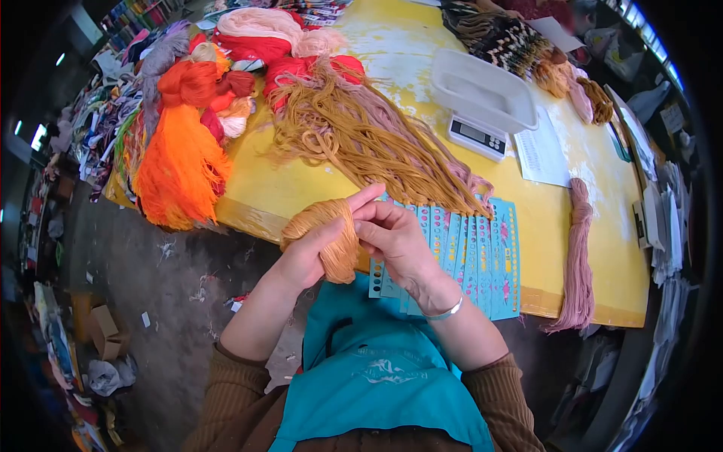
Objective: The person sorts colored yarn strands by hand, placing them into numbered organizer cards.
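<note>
A light-orange skein of thread (335,245) is looped around my left hand (303,260), with the thumb over it and the fingertips showing past its far side. My right hand (407,248), with a band on the wrist, is closed in a pinch right beside the skein, against the left fingers. Whatever lies between those right fingertips is too small to make out. Just beyond both hands, long mustard and mauve thread hanks (392,162) lie spread across the table. Under their near ends, turquoise punched cards (459,256) overlap at the table edge.
On the yellow table (248,177) are orange thread (181,162), pink and red skeins (260,34), a digital scale (478,135) carrying a white tray (486,87), a printed sheet (542,151) and a mauve hank (578,260). A cardboard box (109,331) sits on the floor.
</note>
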### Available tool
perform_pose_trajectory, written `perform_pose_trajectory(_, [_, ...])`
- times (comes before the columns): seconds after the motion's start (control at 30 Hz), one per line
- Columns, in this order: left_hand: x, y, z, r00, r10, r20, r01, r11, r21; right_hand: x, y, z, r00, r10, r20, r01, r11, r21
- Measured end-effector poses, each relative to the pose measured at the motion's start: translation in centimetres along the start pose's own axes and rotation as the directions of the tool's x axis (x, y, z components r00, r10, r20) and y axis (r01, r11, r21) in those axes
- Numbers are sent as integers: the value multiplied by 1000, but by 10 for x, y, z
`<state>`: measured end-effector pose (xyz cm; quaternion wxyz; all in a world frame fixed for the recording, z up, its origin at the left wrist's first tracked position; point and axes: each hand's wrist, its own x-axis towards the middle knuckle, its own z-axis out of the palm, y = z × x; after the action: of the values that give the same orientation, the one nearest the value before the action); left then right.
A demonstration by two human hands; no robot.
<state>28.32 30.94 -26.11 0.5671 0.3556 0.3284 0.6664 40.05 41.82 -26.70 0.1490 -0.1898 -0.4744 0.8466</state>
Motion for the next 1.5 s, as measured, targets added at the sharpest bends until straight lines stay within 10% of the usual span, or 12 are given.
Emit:
perform_pose_trajectory(0.13, [-8, -9, 4, 999, -33, 11, 32, 995, 91, -16, -1, -11, 998, 59, 0, -56, 949, 310])
perform_pose_trajectory(0.3, [-8, -16, 14, 998, -16, 55, -3, 946, 325, -35, 13, -14, 997, 56, -55, -50, 994, 98])
perform_pose_trajectory(0.4, [-6, -19, 18, 995, -4, 96, -35, 917, 398, -41, 9, -18, 994, -40, -99, 70, 944, 324])
perform_pose_trajectory(0.5, [-11, -21, 20, 996, -79, 42, 77, 996, 47, -48, 5, -26, 997, -34, -70, 57, 932, 357])
perform_pose_trajectory(0.63, [-8, -34, 27, 999, -13, 30, 9, 990, 142, -55, 9, -19, 996, -26, -82, 32, 997, 74])
perform_pose_trajectory(1.07, [-9, -46, 30, 996, -80, -42, 78, 996, -42, -64, 15, -40, 988, -101, -120, 140, 910, 390])
perform_pose_trajectory(1.5, [-5, -52, 40, 972, -118, -201, 115, 993, -23, -67, 9, -40, 975, -99, -200, 115, 991, 70])
